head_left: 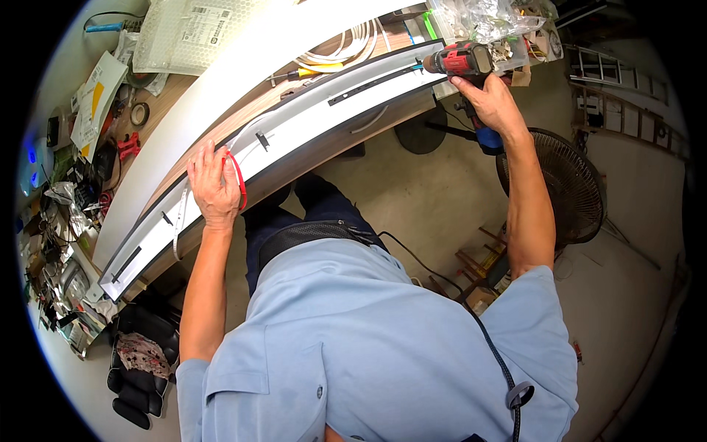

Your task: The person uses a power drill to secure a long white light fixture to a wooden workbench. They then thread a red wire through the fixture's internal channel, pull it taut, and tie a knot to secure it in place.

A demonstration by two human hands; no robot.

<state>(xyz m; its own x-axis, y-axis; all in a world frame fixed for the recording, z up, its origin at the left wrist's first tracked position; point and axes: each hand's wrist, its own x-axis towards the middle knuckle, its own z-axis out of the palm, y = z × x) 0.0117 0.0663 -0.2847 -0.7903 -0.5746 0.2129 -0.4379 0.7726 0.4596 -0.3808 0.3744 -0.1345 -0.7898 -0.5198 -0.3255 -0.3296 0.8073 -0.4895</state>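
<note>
A long white channel with black edges (294, 129) lies slantwise along the near side of the bench. My left hand (213, 190) rests on its left part, fingers stretched across it. A curved red band (239, 180) runs beside that hand's thumb; whether the hand touches it is unclear. In my right hand (492, 103) is a red and black cordless drill (460, 60), its tip over the channel's right end. Inside the channel are a black perforated strip (372, 86) and a small black clip (263, 140). A white strap (179, 225) crosses it left of my left hand.
Behind the channel lie a large white curved panel (158, 158), coiled white cable (353, 46) and a yellow-handled screwdriver (318, 70). Clutter and tape (139, 113) cover the bench's left. Below right stands a fan (556, 184). A black chair (143, 361) is at lower left.
</note>
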